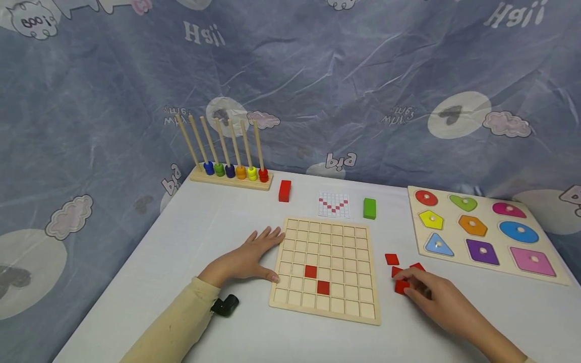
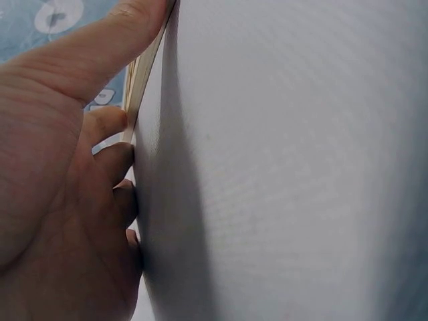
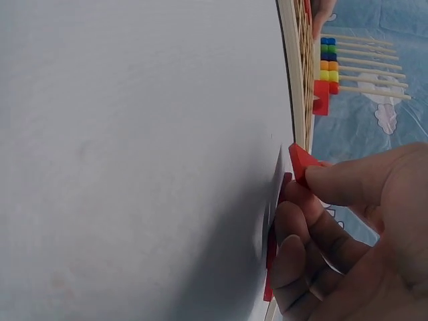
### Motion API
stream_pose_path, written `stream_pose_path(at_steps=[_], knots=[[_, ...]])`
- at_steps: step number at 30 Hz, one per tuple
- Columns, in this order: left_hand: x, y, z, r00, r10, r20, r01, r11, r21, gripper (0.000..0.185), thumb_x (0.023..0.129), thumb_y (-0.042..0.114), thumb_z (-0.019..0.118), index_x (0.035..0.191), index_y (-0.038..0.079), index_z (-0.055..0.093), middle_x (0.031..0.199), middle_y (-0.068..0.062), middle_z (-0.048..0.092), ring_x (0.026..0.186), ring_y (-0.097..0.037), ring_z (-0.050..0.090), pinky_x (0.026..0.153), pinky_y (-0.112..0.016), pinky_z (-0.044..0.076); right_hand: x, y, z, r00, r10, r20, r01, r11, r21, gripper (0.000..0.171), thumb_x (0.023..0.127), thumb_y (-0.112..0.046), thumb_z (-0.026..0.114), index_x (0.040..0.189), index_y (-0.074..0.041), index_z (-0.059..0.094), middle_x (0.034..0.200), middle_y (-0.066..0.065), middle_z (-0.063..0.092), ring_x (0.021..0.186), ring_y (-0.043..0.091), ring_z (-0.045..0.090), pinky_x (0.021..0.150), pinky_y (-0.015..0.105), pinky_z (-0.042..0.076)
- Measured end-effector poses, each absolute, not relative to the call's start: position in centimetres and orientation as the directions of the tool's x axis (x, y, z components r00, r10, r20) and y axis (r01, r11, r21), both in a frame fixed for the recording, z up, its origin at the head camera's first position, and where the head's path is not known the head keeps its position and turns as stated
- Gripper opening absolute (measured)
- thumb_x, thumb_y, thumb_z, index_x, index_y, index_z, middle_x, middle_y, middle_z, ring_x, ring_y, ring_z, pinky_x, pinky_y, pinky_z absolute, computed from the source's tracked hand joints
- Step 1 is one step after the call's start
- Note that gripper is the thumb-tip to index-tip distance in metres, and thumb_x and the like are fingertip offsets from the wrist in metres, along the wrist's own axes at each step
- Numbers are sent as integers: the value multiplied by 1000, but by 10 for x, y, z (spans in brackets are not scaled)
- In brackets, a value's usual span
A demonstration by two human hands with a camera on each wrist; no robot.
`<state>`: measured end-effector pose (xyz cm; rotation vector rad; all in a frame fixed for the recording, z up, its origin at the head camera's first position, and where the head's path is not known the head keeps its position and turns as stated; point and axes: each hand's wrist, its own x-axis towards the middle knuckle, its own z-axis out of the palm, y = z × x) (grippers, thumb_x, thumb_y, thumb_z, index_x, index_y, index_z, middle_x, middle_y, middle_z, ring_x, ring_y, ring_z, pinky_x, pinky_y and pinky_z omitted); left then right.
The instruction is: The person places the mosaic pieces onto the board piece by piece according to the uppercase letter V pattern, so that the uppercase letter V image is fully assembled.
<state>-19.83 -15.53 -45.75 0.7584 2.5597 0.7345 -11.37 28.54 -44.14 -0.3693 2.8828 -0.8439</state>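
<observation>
Holding the board: the left hand (image 1: 247, 258) is lying flat, fingers straight, with its thumb and fingertips touching the left edge of the pale wooden grid board (image 1: 328, 267), apparently steadying it against sliding.
Picking a tile: the right hand (image 1: 433, 292) is pinching one small red square tile (image 3: 302, 162) between thumb and forefinger, tilting it up off the table, as the right wrist view is showing.
Loose tiles: a few more flat red square tiles (image 1: 392, 259) are lying just right of the board, under and beside that hand, seemingly being kept within easy reach.
Tiles already set: two red tiles (image 1: 316, 279) are sitting in neighbouring cells, corner to corner, low in the grid.
Pattern card: a small white card printed with a red V on a grid (image 1: 334, 204) is lying just behind the board, facing the person, probably serving as a guide.
Blocks: a red wooden block (image 1: 284, 191) and a green wooden block (image 1: 369, 208) are flanking the card.
Surface: a white table (image 1: 190, 252) is bearing everything.
Also there: a wooden rod rack with coloured beads (image 1: 230, 171) far left; a wooden shape puzzle (image 1: 481, 232) far right.
Room: a crumpled blue printed cloth (image 1: 317, 75) is hanging behind.
</observation>
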Motion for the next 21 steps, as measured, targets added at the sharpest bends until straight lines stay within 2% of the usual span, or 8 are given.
stream_pose_path(at_steps=[8,15,21], knots=[[-198,-155,-455,-783,590,-196,394,715,577,111,77,45,87,163,15,24,170,-6,12,157,-28,0,125,-51,-3,-116,279,-442,-971,-237,33,-216,806,-551,28,90,-8,77,114,-21,70,81,-8,53,74,5,51,61,20,47],[-198,-155,-455,-783,591,-194,395,713,579,111,77,45,87,163,14,24,170,-6,12,157,-29,0,125,-52,-3,-120,271,-446,-968,-231,98,-244,777,-581,25,92,-9,76,113,-21,72,85,-11,61,74,6,52,62,21,48],[-198,-155,-456,-784,588,-198,390,715,580,112,77,46,87,163,15,24,170,-5,11,157,-28,-1,125,-52,-4,-122,262,-448,-962,-236,140,-272,766,-583,26,90,-5,76,108,-21,69,81,-12,58,74,5,52,64,20,48]])
